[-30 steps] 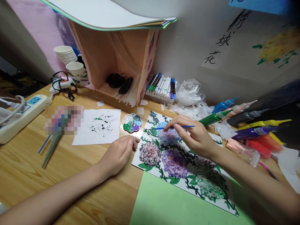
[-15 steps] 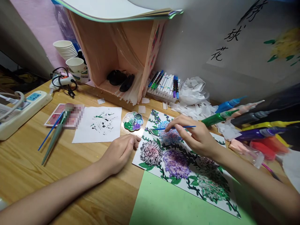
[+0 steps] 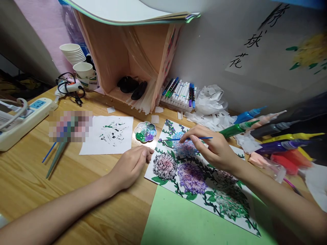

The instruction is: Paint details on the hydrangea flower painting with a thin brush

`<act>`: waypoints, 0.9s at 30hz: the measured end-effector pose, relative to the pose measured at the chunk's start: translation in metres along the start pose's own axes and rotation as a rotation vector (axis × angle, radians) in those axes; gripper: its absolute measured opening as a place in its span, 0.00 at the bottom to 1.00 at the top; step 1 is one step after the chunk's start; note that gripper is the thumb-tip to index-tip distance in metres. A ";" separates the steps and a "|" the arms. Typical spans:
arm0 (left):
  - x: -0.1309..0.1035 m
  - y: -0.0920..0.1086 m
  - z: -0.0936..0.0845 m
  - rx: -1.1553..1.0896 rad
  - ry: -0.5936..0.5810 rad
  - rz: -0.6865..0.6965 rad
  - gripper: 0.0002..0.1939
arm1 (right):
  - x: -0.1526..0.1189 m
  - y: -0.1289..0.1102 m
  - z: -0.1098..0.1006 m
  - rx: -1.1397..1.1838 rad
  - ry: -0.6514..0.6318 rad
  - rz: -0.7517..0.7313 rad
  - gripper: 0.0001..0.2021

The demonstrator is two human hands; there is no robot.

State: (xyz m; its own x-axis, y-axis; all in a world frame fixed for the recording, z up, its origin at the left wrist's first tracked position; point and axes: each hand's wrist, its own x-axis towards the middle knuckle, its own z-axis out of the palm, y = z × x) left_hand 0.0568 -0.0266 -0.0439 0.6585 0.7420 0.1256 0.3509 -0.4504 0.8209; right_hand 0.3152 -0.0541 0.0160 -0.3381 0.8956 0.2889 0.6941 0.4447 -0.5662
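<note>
Most of my thin white rectangular board [image 3: 150, 173] already carries colour: a round black-and-pink bloom [image 3: 165, 166], a purple-and-pink one [image 3: 192, 178], a green-and-white one [image 3: 231, 202] and a blue-and-pink one [image 3: 184, 149] partly under my fingers, with dark stems and green leaves running between them. I'd judge it well advanced. White gaps remain along the margins and between leaves; whether they are meant to be filled I can't tell, and my right forearm hides part of the far side. The board lies slanted on the wooden tabletop [image 3: 114, 211], its near part over a light green sheet [image 3: 173, 217].

My hands are apart. The right hand [image 3: 214, 146] pinches a slim blue-handled paintbrush [image 3: 173, 139], its tip beside a leaf near the board's upper left edge; contact is too small to make out. The left hand [image 3: 133, 166] rests curled on the tabletop, fingertips at the board's left edge. Its underside is hidden, so I can't tell how closed it is. Just beyond sits a flower-shaped paint palette [image 3: 138, 127] with green and purple wet in its wells.

Against half a second ago, little differs: the view has tilted slightly, while both hands, the brush tip and the board keep practically the same places.
</note>
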 end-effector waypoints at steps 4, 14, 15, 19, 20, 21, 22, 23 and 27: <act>0.000 0.000 0.000 0.008 -0.002 -0.005 0.19 | 0.006 -0.006 0.001 0.063 0.075 -0.013 0.12; 0.001 0.002 -0.001 0.017 -0.019 -0.001 0.20 | 0.021 -0.013 0.013 0.088 0.001 -0.018 0.12; 0.001 0.001 -0.001 0.015 -0.018 -0.002 0.20 | 0.018 -0.011 0.011 0.109 0.046 -0.006 0.12; 0.002 0.000 -0.001 0.013 -0.006 0.004 0.20 | 0.004 -0.003 0.003 0.145 0.145 0.042 0.14; 0.002 -0.001 -0.001 0.014 -0.005 0.006 0.20 | 0.000 0.000 0.002 0.143 0.141 0.047 0.14; 0.002 -0.001 -0.001 0.015 -0.003 0.007 0.20 | -0.002 0.002 0.001 0.140 0.130 0.049 0.14; 0.002 -0.001 -0.001 0.016 -0.001 0.009 0.20 | -0.004 0.004 0.001 0.136 0.118 0.049 0.14; 0.002 -0.001 -0.001 0.016 0.001 0.011 0.20 | -0.005 0.005 0.001 0.130 0.107 0.047 0.14; 0.002 0.000 -0.001 0.014 0.004 0.016 0.20 | -0.006 0.007 0.003 0.086 0.062 0.043 0.13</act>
State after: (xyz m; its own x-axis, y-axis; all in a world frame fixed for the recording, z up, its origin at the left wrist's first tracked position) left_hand 0.0575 -0.0251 -0.0428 0.6614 0.7366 0.1414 0.3497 -0.4697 0.8106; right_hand 0.3204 -0.0559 0.0081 -0.2674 0.9129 0.3085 0.6491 0.4073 -0.6425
